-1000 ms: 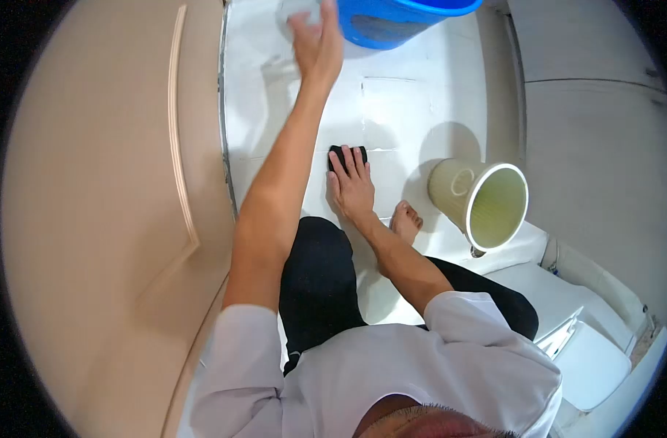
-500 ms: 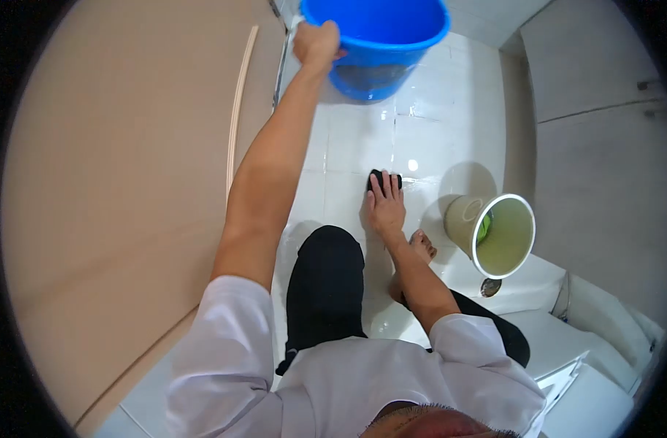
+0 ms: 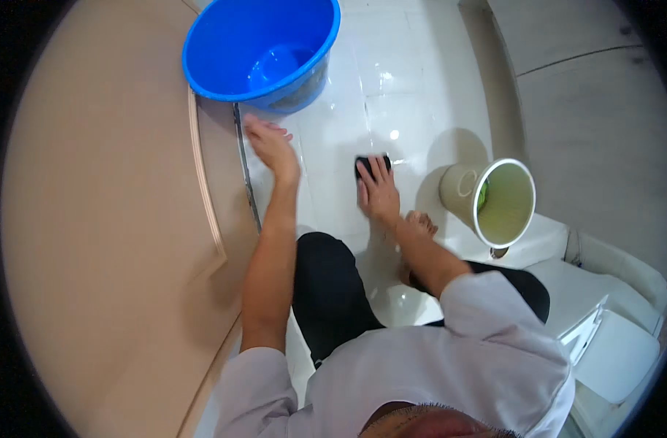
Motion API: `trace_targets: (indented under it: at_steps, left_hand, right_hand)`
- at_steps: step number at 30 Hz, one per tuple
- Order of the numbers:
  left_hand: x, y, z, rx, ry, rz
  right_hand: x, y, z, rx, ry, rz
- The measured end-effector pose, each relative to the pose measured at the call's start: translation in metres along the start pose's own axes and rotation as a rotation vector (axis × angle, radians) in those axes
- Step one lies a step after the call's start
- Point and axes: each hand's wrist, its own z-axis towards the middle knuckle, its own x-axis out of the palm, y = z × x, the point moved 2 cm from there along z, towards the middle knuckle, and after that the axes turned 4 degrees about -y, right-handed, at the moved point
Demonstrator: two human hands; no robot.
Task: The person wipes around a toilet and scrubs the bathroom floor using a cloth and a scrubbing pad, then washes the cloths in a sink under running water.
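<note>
My left hand is off the blue bucket, just below its near rim, with its fingers stretched out and holding nothing. The bucket stands against the brown door at the upper left, and I can see down to its inside bottom. On the wet white tiles my right hand presses a small black scrubbing pad flat to the floor, fingers over its top. The pad's exact kind is partly hidden by the fingers.
A pale bucket with something green inside stands tilted-looking to the right, near my bare foot. The brown door bounds the left side, a grey cabinet-like surface the right. White tiles shine wet.
The blue bucket has moved left and nearer, up to the door. My left hand has let go of its rim and drawn back. My right hand stays on the black pad.
</note>
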Motion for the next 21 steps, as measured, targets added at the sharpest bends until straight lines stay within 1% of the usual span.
trace_targets:
  at_steps: [1, 2, 3, 4, 5, 6, 8, 10, 11, 13, 14, 15, 17, 18, 19, 20, 21]
  left_hand:
    - [0.003, 0.050, 0.007, 0.125, -0.045, 0.349]
    - [0.014, 0.096, 0.018, 0.257, -0.091, 0.682]
    - [0.024, 0.125, 0.018, 0.294, 0.007, 0.925]
    - [0.035, 0.118, 0.003, 0.370, 0.072, 1.085]
    - [0.044, 0.134, 0.000, 0.421, 0.112, 1.130]
    - [0.056, 0.144, -0.002, 0.429, 0.124, 1.076]
    - [0.078, 0.163, -0.008, 0.420, 0.147, 1.028]
    - [0.095, 0.173, -0.015, 0.485, 0.011, 1.369]
    - [0.096, 0.171, -0.016, 0.422, 0.086, 1.423]
    - [0.101, 0.186, -0.016, 0.536, 0.002, 1.491]
    - [0.103, 0.177, -0.017, 0.535, 0.004, 1.506]
    - [0.101, 0.159, -0.019, 0.347, 0.115, 1.410]
    - [0.112, 0.147, -0.014, 0.196, 0.220, 1.293]
    - [0.112, 0.151, -0.015, 0.176, 0.224, 1.316]
    - [0.108, 0.164, -0.012, 0.405, 0.187, 1.446]
    - [0.105, 0.178, -0.010, 0.647, 0.100, 1.594]
    - [0.100, 0.192, -0.009, 0.874, -0.033, 1.724]
  right_hand:
    - [0.004, -0.013, 0.024, -0.060, 0.058, 0.034]
    - [0.015, -0.030, 0.055, -0.109, 0.064, 0.037]
    - [0.023, -0.041, 0.091, -0.087, 0.035, 0.052]
    - [0.025, -0.042, 0.134, -0.080, 0.014, -0.021]
    - [0.026, -0.048, 0.172, -0.109, 0.004, -0.009]
    - [0.033, -0.059, 0.210, -0.171, 0.032, -0.045]
    - [0.042, -0.073, 0.269, -0.211, 0.039, -0.128]
    - [0.055, -0.085, 0.329, -0.236, 0.014, -0.163]
    - [0.065, -0.090, 0.358, -0.264, -0.005, -0.182]
    - [0.089, -0.091, 0.426, -0.361, 0.016, -0.168]
    - [0.068, -0.062, 0.449, -0.282, 0.128, -0.051]
    - [0.079, -0.049, 0.467, -0.256, 0.215, 0.109]
    - [0.101, -0.024, 0.505, -0.165, 0.384, 0.428]
    - [0.118, -0.024, 0.517, -0.212, 0.339, 0.476]
    - [0.135, -0.025, 0.528, -0.260, 0.296, 0.521]
    - [0.152, -0.025, 0.539, -0.310, 0.253, 0.564]
    - [0.145, -0.032, 0.544, -0.549, 0.189, 0.082]
